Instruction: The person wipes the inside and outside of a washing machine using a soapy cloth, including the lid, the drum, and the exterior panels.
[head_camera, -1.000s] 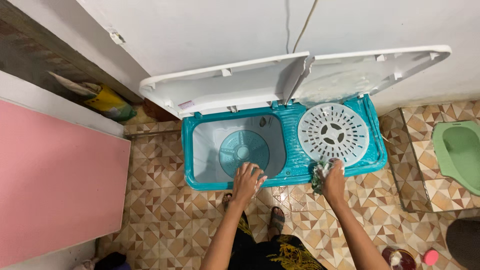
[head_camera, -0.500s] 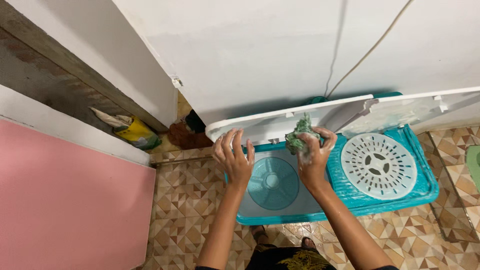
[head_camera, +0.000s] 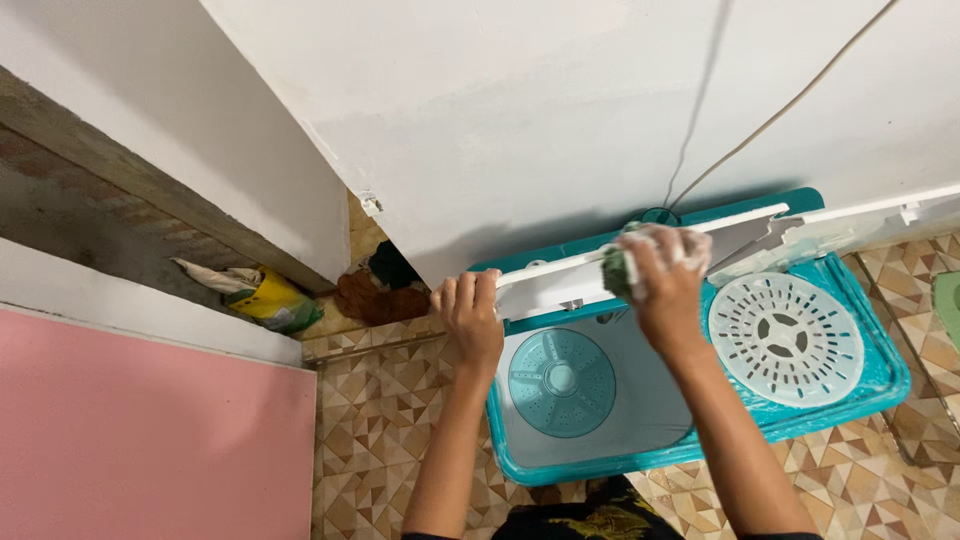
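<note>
Against the raised white lid (head_camera: 560, 285) of the teal twin-tub washer (head_camera: 800, 410), your right hand (head_camera: 665, 275) is clamped on a soapy green scrub pad (head_camera: 617, 270), pressing it to the lid's upper edge. Your left hand (head_camera: 468, 315) curls its fingers over the lid's left end, gripping it. Below them sits the open wash tub with its teal pulsator (head_camera: 560, 382), the white perforated spin cover (head_camera: 785, 338) to the right, and what looks like a yellow bag (head_camera: 268, 298) lies by the wall on the tiled floor (head_camera: 385, 420).

head cam | overhead, facing down | near washing machine (head_camera: 690, 400)
</note>
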